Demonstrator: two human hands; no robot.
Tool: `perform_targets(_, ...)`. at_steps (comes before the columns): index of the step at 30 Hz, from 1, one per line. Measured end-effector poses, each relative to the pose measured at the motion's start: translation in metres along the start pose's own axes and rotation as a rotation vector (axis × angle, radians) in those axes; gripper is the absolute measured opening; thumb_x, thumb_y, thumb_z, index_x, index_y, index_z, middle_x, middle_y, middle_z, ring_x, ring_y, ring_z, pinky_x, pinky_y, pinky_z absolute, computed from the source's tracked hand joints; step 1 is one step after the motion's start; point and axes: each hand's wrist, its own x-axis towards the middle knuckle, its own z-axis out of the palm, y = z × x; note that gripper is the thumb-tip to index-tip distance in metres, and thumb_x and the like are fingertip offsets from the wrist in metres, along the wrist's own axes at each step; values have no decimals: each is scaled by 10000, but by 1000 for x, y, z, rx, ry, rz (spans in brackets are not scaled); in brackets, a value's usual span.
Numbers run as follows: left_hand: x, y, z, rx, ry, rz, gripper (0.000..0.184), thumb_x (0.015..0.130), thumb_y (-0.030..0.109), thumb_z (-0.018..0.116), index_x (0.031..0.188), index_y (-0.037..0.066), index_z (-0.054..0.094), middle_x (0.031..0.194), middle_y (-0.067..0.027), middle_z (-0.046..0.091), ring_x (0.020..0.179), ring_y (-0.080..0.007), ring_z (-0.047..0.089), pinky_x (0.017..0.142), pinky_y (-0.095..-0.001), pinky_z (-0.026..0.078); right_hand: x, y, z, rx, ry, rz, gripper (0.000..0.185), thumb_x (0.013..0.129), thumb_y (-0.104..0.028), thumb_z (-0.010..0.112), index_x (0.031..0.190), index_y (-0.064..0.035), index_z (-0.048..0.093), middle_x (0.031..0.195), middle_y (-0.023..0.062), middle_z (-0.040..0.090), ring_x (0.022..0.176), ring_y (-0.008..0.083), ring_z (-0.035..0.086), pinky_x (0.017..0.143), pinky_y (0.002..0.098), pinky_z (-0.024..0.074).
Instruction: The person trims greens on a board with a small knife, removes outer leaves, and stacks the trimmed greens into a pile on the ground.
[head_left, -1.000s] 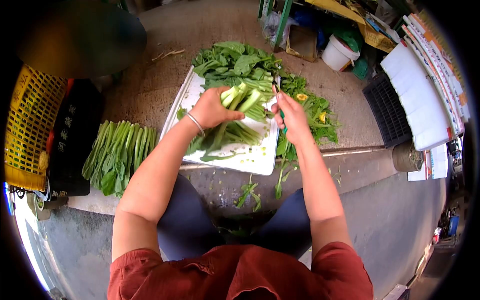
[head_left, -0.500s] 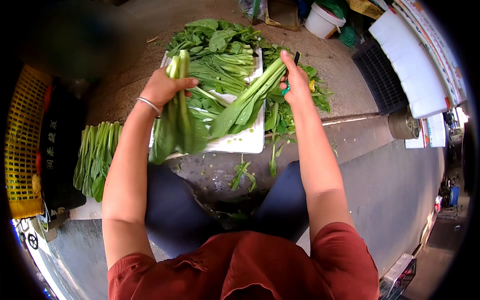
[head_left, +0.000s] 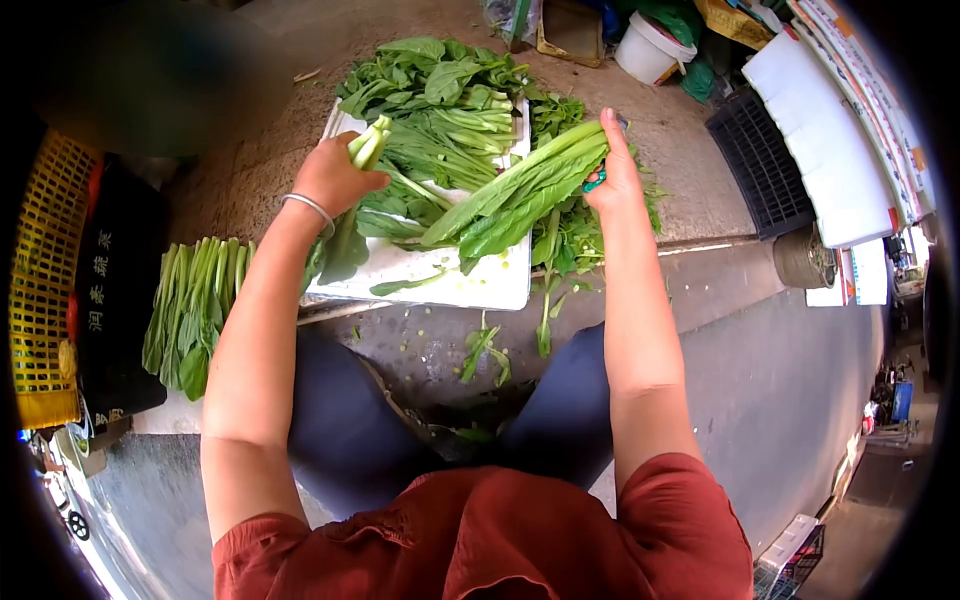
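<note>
My left hand (head_left: 335, 180), with a bangle at the wrist, is closed round a few pale green stalks (head_left: 370, 145) over the left part of a white board (head_left: 480, 284); their leaves hang below it. My right hand (head_left: 615, 170) is closed on a leafy green stalk (head_left: 535, 185) that slants down to the left over the board. A green-handled tool (head_left: 594, 181), mostly hidden, is also in this palm. Between my hands, a pile of leafy greens (head_left: 440, 80) lies on the board.
Stacked greens (head_left: 200, 305) lie at the left beside a black crate (head_left: 118, 300) and a yellow basket (head_left: 45, 290). Loose leaves (head_left: 570, 240) lie right of the board. A white bucket (head_left: 650, 48), a black crate (head_left: 758, 165) and a white foam box (head_left: 820, 140) stand at the upper right.
From one second ago, my hands have moved apart, each with greens. Since half a second ago, the left bunch has tilted and my right hand has shifted slightly right with its stalk.
</note>
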Motion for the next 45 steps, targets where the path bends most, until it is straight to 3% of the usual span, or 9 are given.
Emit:
perform_targets(3, -2, 1, 3, 24, 25, 44, 537, 599, 253, 761, 1012, -28, 564, 781, -156, 621, 693, -243, 600, 690, -334, 463, -5, 0, 5, 52, -66, -4, 415, 660, -449, 742, 809, -121, 537, 771, 43, 571, 731, 194, 563, 706, 365, 496)
perform_targets(10, -3, 5, 7, -2, 65, 113, 556, 588, 260, 766, 1009, -50, 575, 794, -185, 624, 709, -261, 610, 695, -344, 470, -1, -26, -19, -26, -219, -123, 565, 616, -502, 752, 902, -70, 528, 833, 68, 541, 823, 233, 553, 760, 389, 475)
perform_targets(12, -2, 5, 6, -14, 18, 88, 560, 585, 257, 768, 1012, -49, 574, 791, -183, 625, 703, -264, 610, 692, -344, 471, 13, -41, -41, -64, -103, -144, 554, 623, -483, 757, 884, -34, 566, 899, 112, 573, 806, 249, 571, 736, 370, 478)
perform_targets(14, -2, 3, 9, -23, 25, 88, 571, 582, 254, 770, 1024, -47, 570, 804, -185, 625, 714, -261, 611, 699, -343, 470, 38, -50, -76, -1184, 662, -466, 543, 620, -451, 766, 836, 20, 603, 899, 138, 614, 748, 253, 591, 709, 346, 477)
perform_targets(18, 0, 5, 8, 43, 15, 71, 702, 576, 284, 770, 1156, -17, 514, 877, -198, 627, 810, -287, 618, 749, -330, 474, -3, -65, -55, -1226, 646, -567, 549, 612, -435, 766, 794, 62, 618, 837, 164, 638, 687, 254, 595, 664, 327, 470)
perform_targets(21, 0, 10, 13, -31, -53, 39, 672, 598, 243, 771, 1158, -18, 506, 869, -176, 631, 785, -265, 618, 748, -319, 476, -17, -67, -40, -1021, 591, -761, 512, 608, -442, 767, 761, 24, 621, 708, 112, 630, 612, 228, 577, 599, 322, 460)
perform_targets(30, -10, 37, 25, -922, -594, 94, 407, 654, 109, 766, 979, 7, 544, 883, -73, 610, 798, -147, 583, 740, -281, 482, -68, 24, 52, -702, -550, -40, 456, 609, -433, 781, 829, -92, 575, 650, -27, 486, 596, 96, 432, 505, 215, 313)
perform_targets(36, -17, 43, 28, -807, -680, 111, 383, 634, 93, 768, 951, 17, 567, 872, -44, 620, 783, -126, 575, 728, -267, 476, -68, 49, 68, -482, -478, -263, 333, 710, -302, 741, 880, -64, 580, 812, 17, 557, 751, 105, 503, 643, 233, 408)
perform_targets(45, -8, 27, 52, -966, -744, 71, 456, 650, 78, 644, 1082, 7, 518, 955, -123, 595, 868, -201, 575, 753, -302, 482, -62, 67, 65, -378, -424, -56, 351, 863, -270, 568, 1117, -42, 484, 1002, 100, 574, 882, 185, 576, 729, 310, 487)
